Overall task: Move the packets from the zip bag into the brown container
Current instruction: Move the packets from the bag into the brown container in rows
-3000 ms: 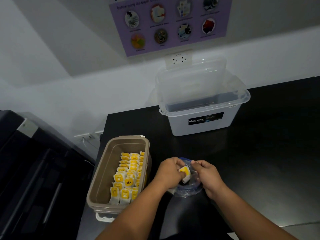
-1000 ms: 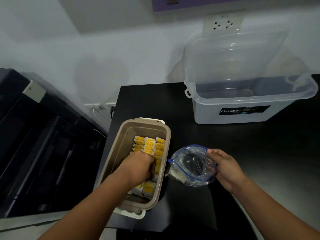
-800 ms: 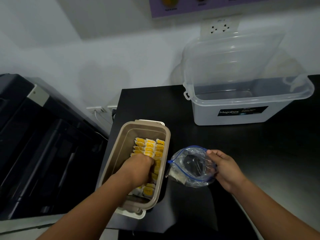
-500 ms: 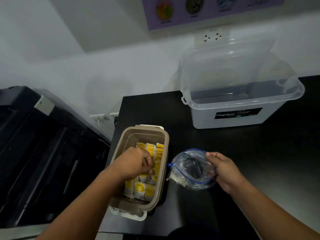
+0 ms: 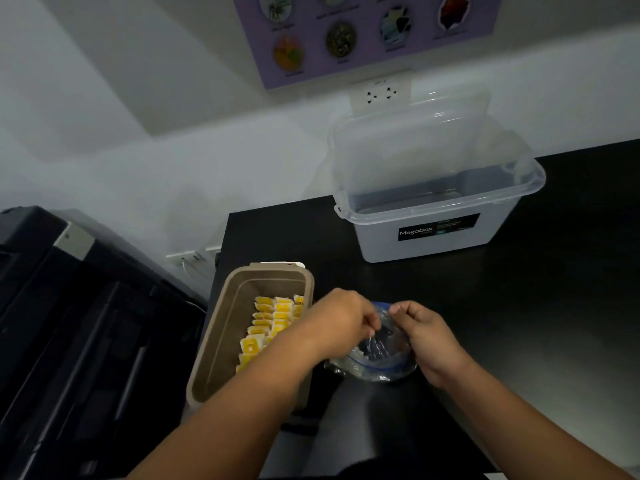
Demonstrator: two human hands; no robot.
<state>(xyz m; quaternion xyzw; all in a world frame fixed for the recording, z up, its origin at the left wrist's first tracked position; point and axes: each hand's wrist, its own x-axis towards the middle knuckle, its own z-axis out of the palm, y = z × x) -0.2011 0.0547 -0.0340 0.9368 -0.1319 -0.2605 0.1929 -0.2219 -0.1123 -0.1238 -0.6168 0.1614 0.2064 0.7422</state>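
The brown container stands at the table's left edge with several yellow and white packets lined up along its right side. Just right of it lies the clear zip bag with a blue zip rim, crumpled on the black table. My left hand has its curled fingertips on the plastic at the bag's mouth. My right hand pinches the bag's far rim between thumb and fingers. My hands and the crumpled plastic hide the bag's contents.
An open clear storage box with a Megabox label stands at the back of the black table, its lid leaning on the wall. A dark machine fills the left side. A wall socket sits above the box.
My left hand has come out of the brown container and moved right to the bag's mouth. My right hand kept hold of the bag, which now looks more crumpled.
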